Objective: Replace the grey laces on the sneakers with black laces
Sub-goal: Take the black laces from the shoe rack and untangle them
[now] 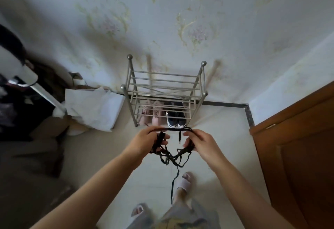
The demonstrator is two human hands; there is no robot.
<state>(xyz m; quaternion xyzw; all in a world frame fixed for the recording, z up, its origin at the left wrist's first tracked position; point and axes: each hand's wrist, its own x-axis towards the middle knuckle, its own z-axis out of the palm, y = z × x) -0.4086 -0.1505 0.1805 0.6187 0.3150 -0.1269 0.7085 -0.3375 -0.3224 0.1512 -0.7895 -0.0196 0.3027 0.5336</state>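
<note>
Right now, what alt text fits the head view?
Both hands, left hand and right hand, hold tangled black laces above the floor. Beyond them, dark sneakers sit low in a metal rack.

Black laces (169,153). Dark navy sneakers (176,116) with white soles beside pink shoes (153,112). Silver-grey metal rack (163,91). Pale wallpaper (180,21), faded yellow-green and lilac floral pattern. Brown wooden door (298,147). Cream floor (216,138). White slippers (186,180).
</note>
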